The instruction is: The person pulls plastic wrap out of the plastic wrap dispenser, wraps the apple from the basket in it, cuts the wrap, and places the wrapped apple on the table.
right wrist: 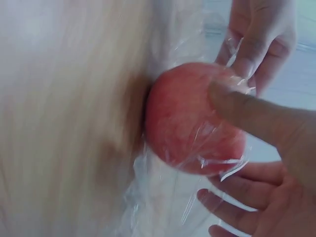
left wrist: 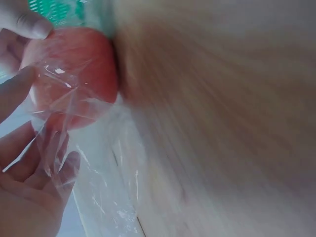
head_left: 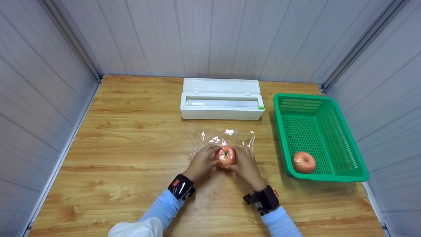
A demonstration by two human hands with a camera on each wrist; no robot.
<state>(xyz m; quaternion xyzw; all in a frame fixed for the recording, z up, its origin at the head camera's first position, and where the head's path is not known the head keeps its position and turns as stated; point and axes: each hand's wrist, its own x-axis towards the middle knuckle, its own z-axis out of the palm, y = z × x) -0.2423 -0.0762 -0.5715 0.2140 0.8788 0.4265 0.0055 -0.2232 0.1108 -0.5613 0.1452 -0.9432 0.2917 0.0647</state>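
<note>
A red apple (head_left: 226, 157) rests on the wooden table, partly covered by clear plastic wrap (head_left: 215, 139) spread beyond it. My left hand (head_left: 202, 161) grips its left side, the thumb against the fruit and the film lying across the fingers in the left wrist view. From the other side my right hand (head_left: 247, 166) holds the apple. In the right wrist view the right thumb (right wrist: 247, 111) presses the wrapped surface, with the fingers spread beneath. Film folds (left wrist: 74, 94) cling to the apple's side. The fruit's underside is hidden.
Behind the apple stands a white wrap dispenser box (head_left: 222, 114), its lid up and a roll (head_left: 222, 103) inside. To the right is a green plastic basket (head_left: 279, 131) holding another apple (head_left: 303, 162). Pale panel walls (head_left: 210, 39) enclose the table's back and sides.
</note>
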